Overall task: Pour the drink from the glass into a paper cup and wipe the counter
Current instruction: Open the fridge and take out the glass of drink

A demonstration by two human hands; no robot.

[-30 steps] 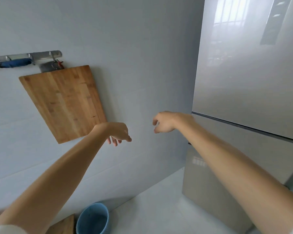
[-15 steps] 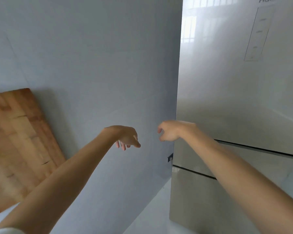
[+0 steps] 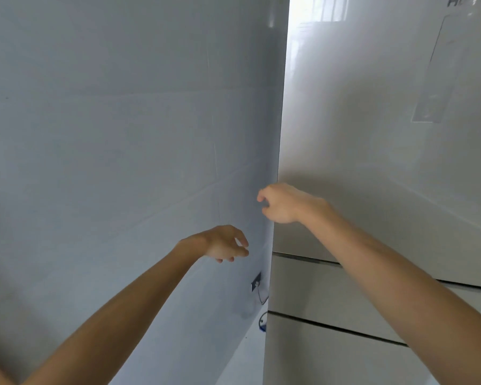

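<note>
Glass, paper cup and counter are out of view, so with our left hand (image 3: 222, 243) and right hand (image 3: 282, 202) loosely open and empty by the fridge (image 3: 372, 162), we expect a slippery, fragile glass, gripped mid-body.

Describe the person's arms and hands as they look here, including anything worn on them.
Both forearms are bare from the bottom edge of the picture up to the wrists; no sleeve shows in this frame. The left hand and the right hand wear no gloves, and no watch, bracelet or ring can be seen. The fingernails look short and unpainted, though they are small in this view.
</note>
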